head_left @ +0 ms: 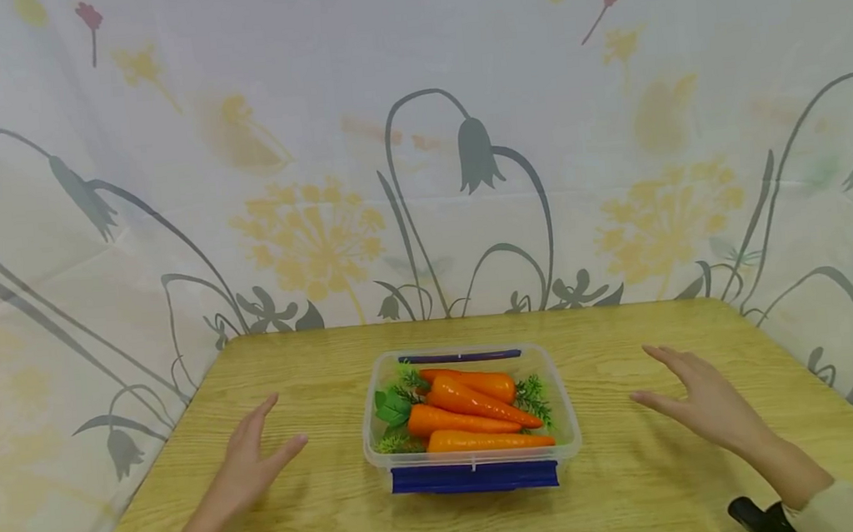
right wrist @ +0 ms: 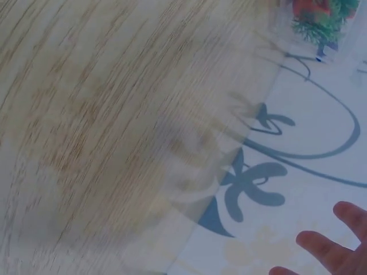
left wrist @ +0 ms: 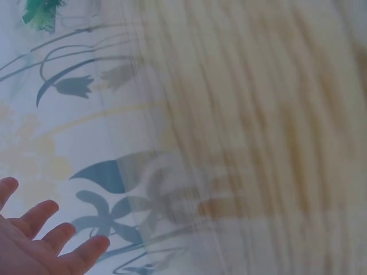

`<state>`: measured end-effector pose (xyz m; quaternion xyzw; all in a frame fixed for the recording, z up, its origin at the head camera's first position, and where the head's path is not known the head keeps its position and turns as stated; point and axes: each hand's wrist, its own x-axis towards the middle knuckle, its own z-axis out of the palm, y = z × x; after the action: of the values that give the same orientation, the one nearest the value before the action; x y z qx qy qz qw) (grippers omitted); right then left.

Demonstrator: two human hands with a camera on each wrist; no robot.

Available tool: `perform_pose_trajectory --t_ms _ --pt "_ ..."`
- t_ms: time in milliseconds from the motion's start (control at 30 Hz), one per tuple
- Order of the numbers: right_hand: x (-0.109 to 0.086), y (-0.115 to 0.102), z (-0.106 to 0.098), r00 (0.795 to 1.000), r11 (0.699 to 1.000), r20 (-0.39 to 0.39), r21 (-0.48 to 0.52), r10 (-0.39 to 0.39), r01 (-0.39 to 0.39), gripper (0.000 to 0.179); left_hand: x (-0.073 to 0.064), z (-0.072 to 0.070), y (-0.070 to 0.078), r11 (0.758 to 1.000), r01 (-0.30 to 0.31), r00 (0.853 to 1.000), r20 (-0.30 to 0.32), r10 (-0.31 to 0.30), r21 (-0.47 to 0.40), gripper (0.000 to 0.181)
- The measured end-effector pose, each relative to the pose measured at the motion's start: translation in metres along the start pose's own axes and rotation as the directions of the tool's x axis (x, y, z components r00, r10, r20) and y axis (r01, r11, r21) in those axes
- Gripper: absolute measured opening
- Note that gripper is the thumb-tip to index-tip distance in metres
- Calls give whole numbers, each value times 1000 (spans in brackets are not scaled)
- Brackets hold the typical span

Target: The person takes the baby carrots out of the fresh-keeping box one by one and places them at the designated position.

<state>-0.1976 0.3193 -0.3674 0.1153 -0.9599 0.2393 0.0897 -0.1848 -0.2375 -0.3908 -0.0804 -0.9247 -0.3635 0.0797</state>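
In the middle of the table stands a clear plastic container without a lid on it, with dark blue clips at its front and back. Several orange carrots lie inside, with green leafy sprigs around them. My left hand is held to the left of the container, fingers spread and holding nothing. On the other side, my right hand is likewise spread and apart from the container. The wrist views show the fingertips of each hand, and a corner of the container's greenery appears in the right wrist view.
The light wooden table reaches back to a white curtain printed with grey and yellow flowers, which also hangs at both sides. A black strap sits at the right wrist, beside a pale sleeve.
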Motion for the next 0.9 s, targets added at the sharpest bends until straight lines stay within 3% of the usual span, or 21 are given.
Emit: perform_pose_trajectory --t_ms 567,900 --pt "7 -17 13 999 999 8 19 -31 31 78 6 17 20 992 5 998 57 2 -125 76" --pt "9 -23 18 999 998 6 50 -47 46 78 9 31 30 973 -49 996 60 64 -225 71"
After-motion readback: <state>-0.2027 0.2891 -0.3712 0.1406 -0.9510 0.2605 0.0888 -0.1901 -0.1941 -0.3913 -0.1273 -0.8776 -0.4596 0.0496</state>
